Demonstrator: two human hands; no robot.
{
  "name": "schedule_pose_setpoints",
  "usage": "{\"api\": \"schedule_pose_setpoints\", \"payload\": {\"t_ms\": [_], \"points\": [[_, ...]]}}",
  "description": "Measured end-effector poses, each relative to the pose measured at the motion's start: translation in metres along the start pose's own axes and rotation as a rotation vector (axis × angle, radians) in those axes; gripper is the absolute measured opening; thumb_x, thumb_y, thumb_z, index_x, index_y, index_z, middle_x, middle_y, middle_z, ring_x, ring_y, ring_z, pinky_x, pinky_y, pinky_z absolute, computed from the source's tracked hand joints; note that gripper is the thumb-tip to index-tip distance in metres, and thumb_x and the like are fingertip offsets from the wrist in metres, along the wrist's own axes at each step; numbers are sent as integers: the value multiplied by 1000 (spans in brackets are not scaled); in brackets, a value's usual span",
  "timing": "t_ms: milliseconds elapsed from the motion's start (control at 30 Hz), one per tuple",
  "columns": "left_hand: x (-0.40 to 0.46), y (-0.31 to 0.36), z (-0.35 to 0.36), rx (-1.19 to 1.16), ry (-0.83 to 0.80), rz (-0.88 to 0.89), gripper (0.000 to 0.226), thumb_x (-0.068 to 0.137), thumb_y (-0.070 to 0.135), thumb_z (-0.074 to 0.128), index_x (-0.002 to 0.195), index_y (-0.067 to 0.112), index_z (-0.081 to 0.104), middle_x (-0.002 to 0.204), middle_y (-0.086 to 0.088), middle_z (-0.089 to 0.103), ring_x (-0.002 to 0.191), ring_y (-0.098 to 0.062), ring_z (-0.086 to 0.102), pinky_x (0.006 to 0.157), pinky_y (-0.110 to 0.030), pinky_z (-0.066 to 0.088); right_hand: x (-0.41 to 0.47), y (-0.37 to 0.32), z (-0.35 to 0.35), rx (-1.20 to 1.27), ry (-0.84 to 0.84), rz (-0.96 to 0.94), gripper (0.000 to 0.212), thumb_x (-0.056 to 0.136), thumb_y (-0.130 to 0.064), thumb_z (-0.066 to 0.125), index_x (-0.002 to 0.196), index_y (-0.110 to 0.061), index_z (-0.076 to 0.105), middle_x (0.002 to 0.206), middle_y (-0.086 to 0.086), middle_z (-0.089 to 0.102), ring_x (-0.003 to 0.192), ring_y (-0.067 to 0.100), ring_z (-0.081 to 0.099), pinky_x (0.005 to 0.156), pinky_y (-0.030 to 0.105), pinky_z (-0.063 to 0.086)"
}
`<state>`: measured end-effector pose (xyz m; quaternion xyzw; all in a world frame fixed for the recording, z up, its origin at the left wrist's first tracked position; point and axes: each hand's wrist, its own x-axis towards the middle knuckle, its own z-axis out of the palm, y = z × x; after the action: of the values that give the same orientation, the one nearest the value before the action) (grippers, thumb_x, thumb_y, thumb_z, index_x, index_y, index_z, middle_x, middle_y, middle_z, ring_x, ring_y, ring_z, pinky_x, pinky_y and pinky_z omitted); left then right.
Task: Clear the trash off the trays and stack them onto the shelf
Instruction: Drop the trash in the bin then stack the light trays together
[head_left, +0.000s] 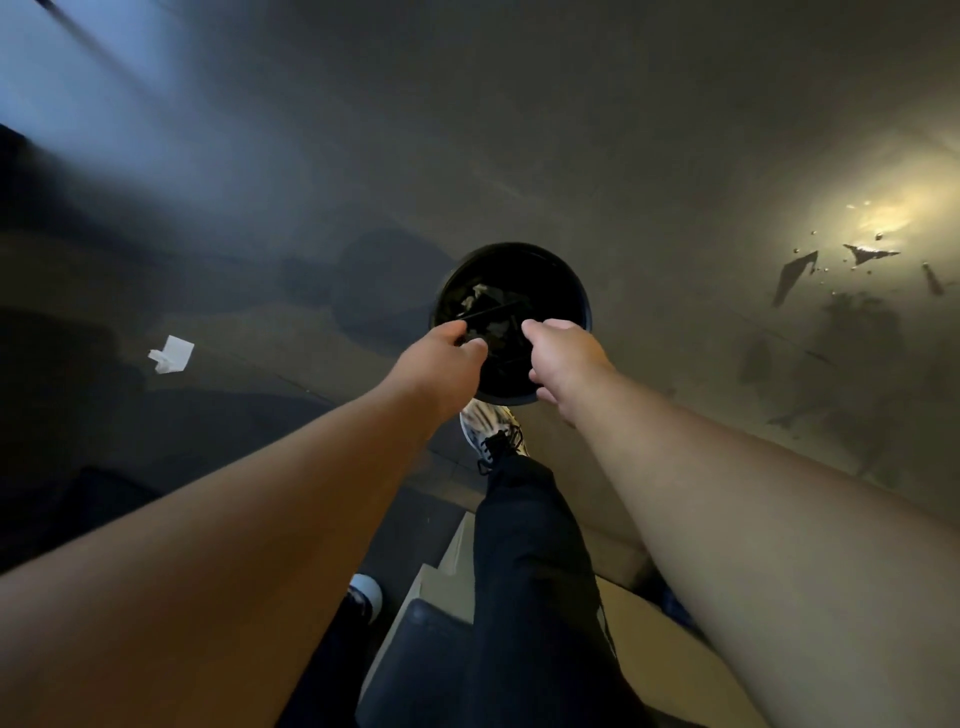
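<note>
Head view: left hand (447, 348) & right hand (563, 358) each pinch an end of a dark tray (493, 317), tilted directly over the round bin (582, 291); long axis runs hand to hand, both equally near.

Both bare arms stretched forward and down, hands close together.

The left hand (447, 348) curls its fingers (475, 349) inward in a pinch; the right hand (563, 356) mirrors it just beside, knuckles up, thumb forward. What either grips is too dark to tell. One trousered leg (535, 561) steps forward between the forearms.
</note>
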<state>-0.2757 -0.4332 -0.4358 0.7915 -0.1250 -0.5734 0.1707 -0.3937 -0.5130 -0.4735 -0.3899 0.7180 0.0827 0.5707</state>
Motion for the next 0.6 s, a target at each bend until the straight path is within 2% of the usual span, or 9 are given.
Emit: {"api": "schedule_pose_setpoints", "payload": {"t_ms": [100,233,333,367,467,533,600], "points": [[-23,13,-19,-32,19,59,52,100,41,46,151,33,39,137,-10,59,98,-22,64,73,-30,51,-35,-19,3,3,-4,-71,59,91,-50,51,147,-32,49,138,2,60,120,29,61,105,50,50],[-65,44,-61,-35,95,175,54,100,40,46,152,26,39,141,-10,59,115,-29,63,84,-30,48,-98,-61,12,38,-39,-193,61,84,-53,52,141,-32,56,130,1,66,116,27,63,104,49,50],[-106,67,-102,-3,180,262,54,102,36,45,153,23,37,143,-7,57,96,-11,62,71,-13,41,-152,-97,22,47,-75,-315,60,81,-51,55,136,-29,60,122,-2,68,109,24,65,100,42,52],[-115,73,-111,-7,198,276,54,102,37,45,153,23,37,145,-7,55,98,-11,61,74,-15,42,-163,-108,24,51,-82,-347,57,83,-50,55,136,-27,60,121,-2,68,108,23,65,98,39,51],[-158,85,-158,-92,278,325,56,100,38,47,153,25,37,151,-7,50,120,-27,61,96,-34,47,-222,-145,35,35,-108,-472,46,94,-43,54,135,-24,61,127,0,67,117,23,64,103,41,51],[-187,89,-192,-169,323,360,57,98,39,48,153,26,37,145,-9,55,122,-35,61,98,-43,50,-263,-169,43,37,-115,-545,41,97,-41,52,133,-23,62,120,-5,66,119,24,63,105,44,50],[-217,86,-224,-230,373,388,57,97,38,49,152,27,38,138,-13,60,120,-36,62,96,-43,52,-303,-188,57,44,-144,-612,38,98,-39,52,130,-23,63,103,-8,61,115,25,65,101,43,52]]}}
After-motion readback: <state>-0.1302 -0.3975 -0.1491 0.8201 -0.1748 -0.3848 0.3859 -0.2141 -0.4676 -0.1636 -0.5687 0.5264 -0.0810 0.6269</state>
